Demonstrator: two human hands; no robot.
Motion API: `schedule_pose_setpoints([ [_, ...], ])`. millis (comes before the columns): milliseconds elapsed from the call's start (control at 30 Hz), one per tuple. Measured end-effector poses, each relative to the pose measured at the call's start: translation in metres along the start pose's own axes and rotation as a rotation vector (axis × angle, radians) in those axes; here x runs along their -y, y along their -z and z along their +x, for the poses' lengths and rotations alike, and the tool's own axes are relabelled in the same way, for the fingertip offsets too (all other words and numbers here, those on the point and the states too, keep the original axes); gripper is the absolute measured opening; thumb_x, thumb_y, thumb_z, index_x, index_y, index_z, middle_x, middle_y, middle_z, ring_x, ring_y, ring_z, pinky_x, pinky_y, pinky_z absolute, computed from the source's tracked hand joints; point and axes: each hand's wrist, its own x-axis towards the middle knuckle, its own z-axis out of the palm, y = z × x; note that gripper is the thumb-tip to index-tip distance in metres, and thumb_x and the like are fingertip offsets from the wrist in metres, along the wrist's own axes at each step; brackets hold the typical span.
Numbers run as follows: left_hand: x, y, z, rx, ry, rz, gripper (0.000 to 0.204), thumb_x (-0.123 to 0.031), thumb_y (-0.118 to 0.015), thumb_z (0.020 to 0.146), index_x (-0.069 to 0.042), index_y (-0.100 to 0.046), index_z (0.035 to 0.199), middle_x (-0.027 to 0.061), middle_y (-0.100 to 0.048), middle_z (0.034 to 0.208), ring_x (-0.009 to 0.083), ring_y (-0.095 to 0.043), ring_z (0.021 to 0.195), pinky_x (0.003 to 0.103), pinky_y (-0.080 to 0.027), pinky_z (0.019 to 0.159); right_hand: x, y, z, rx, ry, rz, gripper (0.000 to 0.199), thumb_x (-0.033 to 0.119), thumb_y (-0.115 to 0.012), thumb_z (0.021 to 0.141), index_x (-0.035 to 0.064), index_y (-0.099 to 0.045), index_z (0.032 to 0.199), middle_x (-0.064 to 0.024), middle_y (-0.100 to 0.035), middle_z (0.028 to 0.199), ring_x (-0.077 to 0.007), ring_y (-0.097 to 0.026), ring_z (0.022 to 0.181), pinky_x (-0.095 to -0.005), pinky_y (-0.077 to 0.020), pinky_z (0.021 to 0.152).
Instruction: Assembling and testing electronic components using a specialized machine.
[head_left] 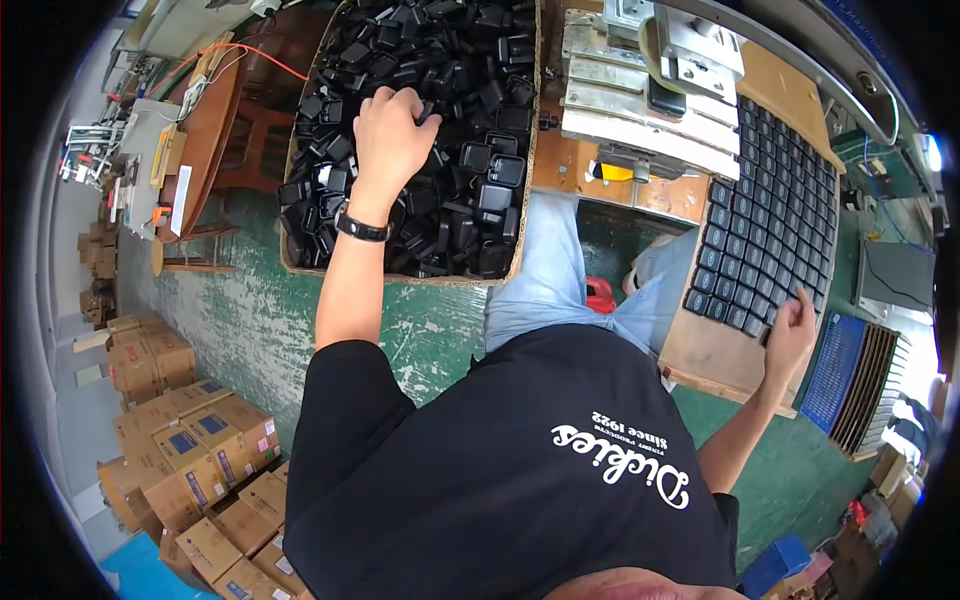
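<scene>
Bending its fingers down among loose black cases [470,210], my left hand [392,125] is inside the carton [521,235], thumb held out to the side; whether it pinches one I can't make out. My right hand [790,335] is at the near edge of the rows [760,230] of cases on a board [715,345], fingers curled and partly hidden, so I can't say whether they grip anything. Each case in the rows has a pale oval mark on its face, too small to read; the loose ones look plain black. White lettering runs across my black shirt [480,430], upside down in this view. Blue labels and dark print show on the brown boxes [205,440] at lower left, but blurred. A metal press [650,120] stands on the wooden bench [675,200] between the carton and the board, with one black case [667,98] at its middle. The board is pale wood. The floor [255,310] is green, its paint worn through in whitish patches. Left of the carton stands a brown table [205,150] with an orange cable [265,55] above it; right of the board, a blue panel [835,370].
</scene>
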Motion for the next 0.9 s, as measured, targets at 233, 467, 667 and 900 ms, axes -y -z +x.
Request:
schedule_pose_setpoints([
  [233,-0.008,0.018,-0.026,-0.1,-0.009,-1.238,0.019,-0.004,-0.075,0.099,0.0,-0.066,0.116,0.0182,-0.073,0.118,0.0293,-0.072,0.1,0.038,-0.059,0.092,0.137,-0.032,0.011,0.111,0.486,0.382,0.035,-0.002,-0.065,0.104,0.0007,-0.07,0.138,-0.0036,-0.066,0.102,-0.0108,-0.057,0.086,-0.0231,-0.0498,0.081],
  [467,-0.025,0.031,-0.04,0.012,0.016,-1.773,0.036,0.006,-0.069,0.099,-0.002,-0.059,0.133,0.0163,-0.073,0.122,0.0286,-0.074,0.103,0.035,-0.06,0.095,0.22,-0.055,0.03,0.305,0.63,0.675,0.035,-0.001,-0.066,0.103,0.0006,-0.07,0.138,-0.0064,-0.066,0.108,-0.0121,-0.06,0.088,-0.0237,-0.0511,0.082],
  [667,-0.064,0.034,-0.021,0.178,-0.05,-1.84,0.039,0.009,-0.068,0.097,0.0,-0.061,0.134,0.018,-0.075,0.119,0.0263,-0.076,0.102,0.032,-0.061,0.093,0.241,-0.062,0.06,0.368,0.687,0.357,0.047,0.022,-0.076,0.096,0.0039,-0.07,0.139,-0.0116,-0.068,0.115,-0.0176,-0.063,0.086,-0.0287,-0.0554,0.081],
  [900,-0.124,0.04,0.01,0.281,-0.227,-1.574,0.036,0.006,-0.069,0.097,0.001,-0.064,0.133,0.0166,-0.078,0.12,0.0234,-0.076,0.103,0.029,-0.059,0.091,0.276,-0.093,0.069,0.258,1.025,-0.025,0.054,0.021,-0.084,0.094,0.0048,-0.067,0.143,-0.0103,-0.067,0.121,-0.0185,-0.07,0.094,-0.0263,-0.0577,0.083],
])
